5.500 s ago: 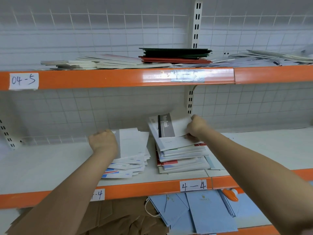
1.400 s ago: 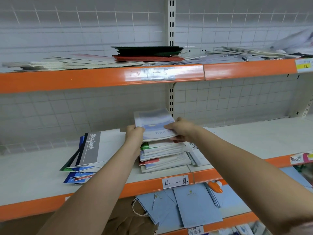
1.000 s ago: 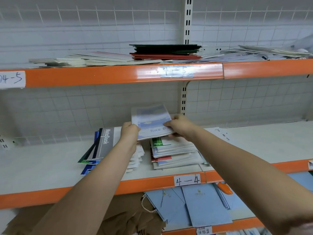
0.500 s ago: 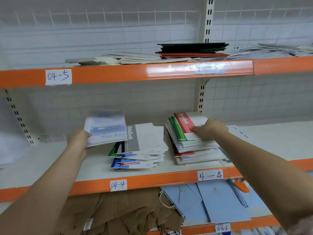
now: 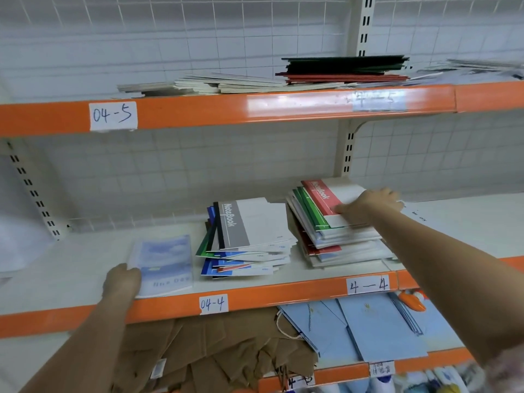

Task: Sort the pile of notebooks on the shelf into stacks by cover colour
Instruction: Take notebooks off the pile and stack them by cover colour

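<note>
Sorting barely begun: pale blue notebook (image 5: 164,265) laid alone at shelf (image 5: 71,268) front, left hand (image 5: 123,282) gripping its near corner; right hand (image 5: 374,204) flat on red-spined notebook (image 5: 326,198) atop unsorted pile (image 5: 337,239); middle stack (image 5: 246,236) mixed.

Lighting: even, bright, diffuse; source not visible. Glare: pale sheen on the upper shelf's orange front rail (image 5: 283,109). Shadows: soft, under the upper shelf across the tiled back wall (image 5: 170,171). Focus: slight motion softness throughout; lower right corner smeared. Distortion: wide-angle bowing of shelf lines toward the edges.
</note>
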{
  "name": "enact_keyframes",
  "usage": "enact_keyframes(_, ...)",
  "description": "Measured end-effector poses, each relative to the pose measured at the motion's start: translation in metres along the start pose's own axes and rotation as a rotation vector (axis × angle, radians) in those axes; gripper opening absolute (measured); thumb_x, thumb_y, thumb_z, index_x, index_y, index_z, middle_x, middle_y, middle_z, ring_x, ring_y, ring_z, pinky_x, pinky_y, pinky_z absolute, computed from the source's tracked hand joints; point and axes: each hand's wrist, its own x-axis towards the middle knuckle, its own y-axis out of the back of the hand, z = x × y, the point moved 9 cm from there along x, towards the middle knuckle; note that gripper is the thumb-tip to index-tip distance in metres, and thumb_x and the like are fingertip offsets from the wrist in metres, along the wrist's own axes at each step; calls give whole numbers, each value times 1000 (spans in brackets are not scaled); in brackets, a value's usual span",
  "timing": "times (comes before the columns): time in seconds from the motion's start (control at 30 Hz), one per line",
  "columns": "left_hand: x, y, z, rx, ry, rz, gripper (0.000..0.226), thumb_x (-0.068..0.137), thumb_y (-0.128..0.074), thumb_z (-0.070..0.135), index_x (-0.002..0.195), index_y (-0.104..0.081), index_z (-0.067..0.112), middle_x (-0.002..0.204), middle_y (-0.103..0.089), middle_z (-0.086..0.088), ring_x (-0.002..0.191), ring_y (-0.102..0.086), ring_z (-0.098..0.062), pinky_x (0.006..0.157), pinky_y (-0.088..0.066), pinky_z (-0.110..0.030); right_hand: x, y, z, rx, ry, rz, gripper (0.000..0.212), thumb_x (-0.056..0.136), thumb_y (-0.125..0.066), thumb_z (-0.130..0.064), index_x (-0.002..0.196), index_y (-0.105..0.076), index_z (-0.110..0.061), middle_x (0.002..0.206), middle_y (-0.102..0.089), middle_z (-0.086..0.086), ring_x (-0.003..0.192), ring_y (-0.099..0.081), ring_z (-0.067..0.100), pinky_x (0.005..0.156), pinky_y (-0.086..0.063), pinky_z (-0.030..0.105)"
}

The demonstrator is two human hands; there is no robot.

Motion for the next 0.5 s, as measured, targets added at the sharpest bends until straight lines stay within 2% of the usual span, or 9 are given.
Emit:
enact_keyframes(0.07, 0, -1, 1, 122, -55, 17, 34, 91, -50, 8, 121, -56, -8, 126, -54, -30, 114, -50, -45, 94, -39, -41, 2, 8, -3, 24, 6, 53, 112, 58, -61, -84, 138, -38, -8, 133, -41, 15, 125, -37, 32, 100, -37, 42)
enact_keyframes(0.13, 2, -2, 3, 170, -76, 31, 34, 91, -51, 8, 120, -57, -7, 124, -55, -30, 113, -51, -45, 93, -40, -41, 6, 10, -5, 128, 10, 38, 99, 62, -74, -67, 132, -42, -5, 123, -48, 14, 117, -47, 31, 96, -44, 41)
enact_keyframes(0.2, 7, -2, 6, 176, -82, 48, 35, 90, -52, 7, 122, -56, -7, 123, -55, -31, 113, -51, -45, 92, -40, -42, 13, 6, -2, 369, 2, -32, 69, 65, -84, -38, 115, -54, -1, 93, -60, 11, 89, -61, 27, 80, -54, 36)
enact_keyframes(0.23, 10, -2, 8, 182, -86, 51, 35, 90, -52, 7, 123, -56, -7, 123, -55, -31, 112, -51, -45, 92, -40, -42, 13, 6, 1, 438, -5, -49, 52, 68, -83, -22, 107, -57, 1, 78, -59, 10, 75, -61, 26, 68, -54, 32)
enact_keyframes(0.3, 15, -4, 8, 227, -80, 44, 36, 91, -52, 11, 125, -56, -2, 121, -56, -29, 111, -51, -45, 92, -40, -43, 13, 10, 7, 412, -10, -28, 17, 78, -70, -7, 86, -57, 0, 64, -52, 9, 61, -54, 23, 50, -44, 24)
enact_keyframes(0.33, 16, -3, 6, 269, -59, 41, 38, 91, -51, 14, 126, -56, 2, 122, -55, -26, 112, -50, -44, 94, -39, -44, 15, 12, 8, 393, -5, -11, 14, 82, -63, -6, 73, -53, -2, 61, -49, 8, 59, -52, 23, 47, -39, 23)
enact_keyframes(0.37, 15, -1, 4, 319, -32, 43, 39, 91, -51, 18, 128, -55, 7, 124, -53, -24, 114, -47, -42, 95, -37, -44, 17, 14, 8, 382, 5, 14, 22, 86, -56, -5, 65, -47, -4, 60, -47, 8, 60, -50, 24, 47, -37, 24)
enact_keyframes(0.5, 12, 1, 14, 445, 0, 35, 49, 91, -51, 36, 134, -48, 13, 133, -43, -20, 124, -35, -38, 102, -28, -46, 22, 14, 13, 506, 2, -17, 29, 90, -46, -4, 61, -44, -4, 57, -48, 10, 58, -54, 24, 53, -47, 28)
